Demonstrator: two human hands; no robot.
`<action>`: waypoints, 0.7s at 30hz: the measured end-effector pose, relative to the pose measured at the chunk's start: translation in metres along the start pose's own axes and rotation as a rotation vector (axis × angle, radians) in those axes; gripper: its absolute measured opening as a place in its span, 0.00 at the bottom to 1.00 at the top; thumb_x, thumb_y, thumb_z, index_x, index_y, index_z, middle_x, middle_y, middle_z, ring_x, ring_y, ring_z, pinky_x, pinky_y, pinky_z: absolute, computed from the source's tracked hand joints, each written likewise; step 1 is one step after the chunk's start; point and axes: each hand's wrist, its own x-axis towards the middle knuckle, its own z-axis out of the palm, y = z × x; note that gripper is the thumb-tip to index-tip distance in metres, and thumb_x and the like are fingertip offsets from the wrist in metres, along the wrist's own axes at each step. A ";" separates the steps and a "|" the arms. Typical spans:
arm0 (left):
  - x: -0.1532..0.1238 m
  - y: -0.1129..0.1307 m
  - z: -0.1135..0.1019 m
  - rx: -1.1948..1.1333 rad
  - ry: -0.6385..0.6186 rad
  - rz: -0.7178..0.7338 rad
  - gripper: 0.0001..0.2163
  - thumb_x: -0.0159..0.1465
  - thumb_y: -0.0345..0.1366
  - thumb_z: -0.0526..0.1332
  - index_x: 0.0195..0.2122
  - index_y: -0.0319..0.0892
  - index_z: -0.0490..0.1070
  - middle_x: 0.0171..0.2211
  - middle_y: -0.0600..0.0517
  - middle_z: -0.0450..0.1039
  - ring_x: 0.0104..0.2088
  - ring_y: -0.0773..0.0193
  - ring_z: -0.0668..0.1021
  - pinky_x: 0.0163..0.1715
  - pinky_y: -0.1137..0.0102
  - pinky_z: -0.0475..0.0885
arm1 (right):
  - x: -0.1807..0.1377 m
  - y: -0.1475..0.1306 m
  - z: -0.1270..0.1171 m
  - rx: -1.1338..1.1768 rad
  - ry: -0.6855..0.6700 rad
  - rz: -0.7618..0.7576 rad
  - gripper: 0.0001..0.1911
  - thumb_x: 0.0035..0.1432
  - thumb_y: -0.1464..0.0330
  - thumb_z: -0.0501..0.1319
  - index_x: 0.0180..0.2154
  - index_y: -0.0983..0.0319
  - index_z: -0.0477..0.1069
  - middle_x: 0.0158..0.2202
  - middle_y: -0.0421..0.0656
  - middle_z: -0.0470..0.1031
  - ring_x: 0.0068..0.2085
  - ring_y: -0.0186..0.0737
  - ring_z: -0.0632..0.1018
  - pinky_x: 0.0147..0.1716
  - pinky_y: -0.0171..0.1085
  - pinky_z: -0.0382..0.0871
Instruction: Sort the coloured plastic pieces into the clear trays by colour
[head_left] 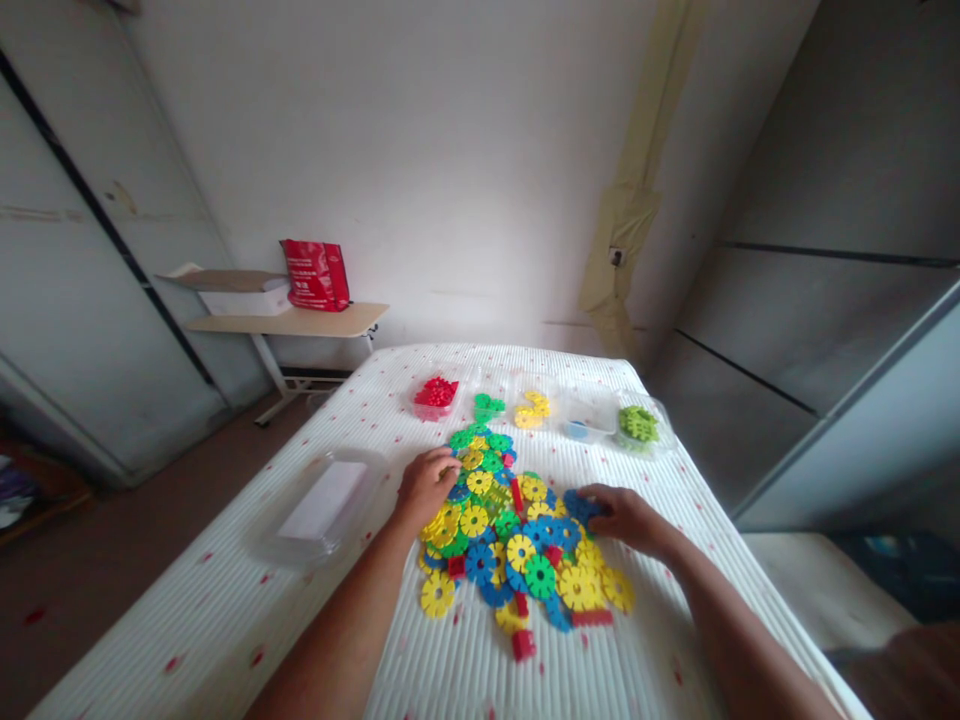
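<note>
A heap of flat plastic snowflake discs (517, 540) in yellow, blue, green and red lies on the white bed (225, 620). My left hand (425, 484) rests on the heap's left edge, fingers curled over yellow and green discs. At the heap's right edge my right hand (624, 516) has its fingers closed around blue discs (581, 505). A loose red block (523, 645) lies nearest me.
Clear tubs stand in a row at the far end of the bed: red pieces (436, 395), green pieces (487, 407), yellow pieces (532, 408), a blue piece (581, 428), light-green pieces (639, 424). A clear lidded box (324, 505) sits at the left. A side table (289, 322) stands by the wall.
</note>
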 end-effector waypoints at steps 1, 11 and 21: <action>0.000 0.000 0.000 0.001 -0.005 0.001 0.10 0.57 0.34 0.56 0.34 0.44 0.77 0.46 0.49 0.74 0.47 0.59 0.74 0.51 0.64 0.67 | 0.000 -0.002 0.001 -0.043 0.000 0.005 0.21 0.43 0.72 0.59 0.43 0.61 0.71 0.32 0.40 0.74 0.32 0.37 0.72 0.32 0.35 0.64; 0.001 0.001 -0.001 -0.006 -0.003 0.008 0.09 0.57 0.34 0.56 0.33 0.44 0.77 0.45 0.49 0.75 0.46 0.59 0.75 0.51 0.64 0.68 | -0.002 -0.011 0.000 -0.178 0.040 0.068 0.13 0.40 0.73 0.61 0.33 0.61 0.65 0.30 0.38 0.69 0.30 0.34 0.68 0.28 0.31 0.60; 0.000 0.004 -0.002 -0.018 0.008 -0.005 0.09 0.56 0.34 0.57 0.33 0.45 0.77 0.44 0.51 0.75 0.46 0.60 0.75 0.51 0.65 0.67 | 0.001 0.015 -0.012 0.151 0.018 0.059 0.13 0.47 0.64 0.59 0.37 0.62 0.68 0.24 0.37 0.68 0.24 0.31 0.65 0.22 0.31 0.58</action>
